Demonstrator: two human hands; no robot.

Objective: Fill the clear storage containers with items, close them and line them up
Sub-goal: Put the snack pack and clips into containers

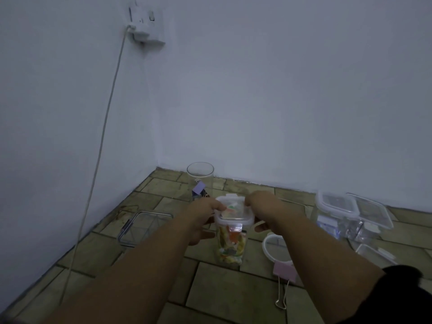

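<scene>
A tall clear container (231,247) full of colourful small items stands on the tiled floor in the middle. Its clear lid (234,212) with white clips sits on top. My left hand (203,215) grips the lid's left side, thumb on top. My right hand (263,210) grips the lid's right side. Behind stands an open round clear jar (200,181) holding a purple binder clip. At the right stand two closed clear containers (336,216), side by side.
A flat rectangular clear lid (145,228) lies at the left. A round white lid ring (273,249), a pink binder clip (284,275) and another clear lid (376,253) lie at the right. A white cable (98,160) hangs down the left wall from a socket.
</scene>
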